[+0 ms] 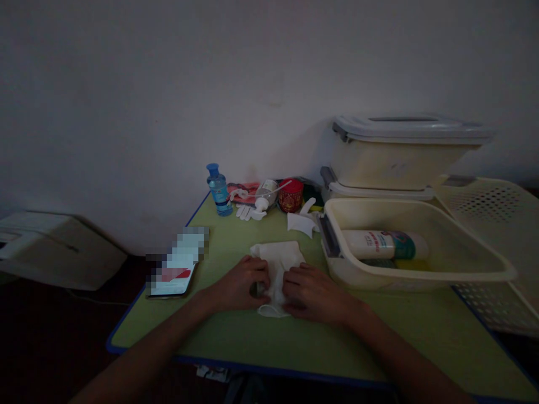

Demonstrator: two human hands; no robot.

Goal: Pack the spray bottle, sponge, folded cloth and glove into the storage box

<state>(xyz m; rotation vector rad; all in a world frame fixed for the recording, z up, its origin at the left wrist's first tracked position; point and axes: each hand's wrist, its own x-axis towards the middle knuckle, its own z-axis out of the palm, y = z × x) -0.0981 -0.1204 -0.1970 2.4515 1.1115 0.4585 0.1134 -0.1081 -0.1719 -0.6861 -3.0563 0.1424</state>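
Nearest us, beyond the blue-trimmed near edge of the worktop [236,342], our left hand [246,283] and right hand [314,292] flank a thin white bundle [278,255], set midway between the left and right edges. Each grip is partly closed, fingertips bent onto its own side of the material; whether the thumbs pinch it, we cannot tell. A loose loop of it points toward the near edge.

Uneven pulling could, we judge, crease or tear something this thin. Our left forearm, swinging outward, might nudge the phone [179,261] off the left edge, where it lies. The open cream bin [421,273] seems to reach past the right edge, so a bump from our right arm could unsettle it.

In that bin a white bottle with a green band [370,244] lies on its side, with something yellow [410,264] beneath. Toward the far edge lie a white cutout [301,223], a pump bottle [264,196] and a red jar [290,196], whose contents we cannot see. A blue bottle [219,191] stands by the far left corner; beyond the open bin sits a lidded bin [391,163], its inside hidden.
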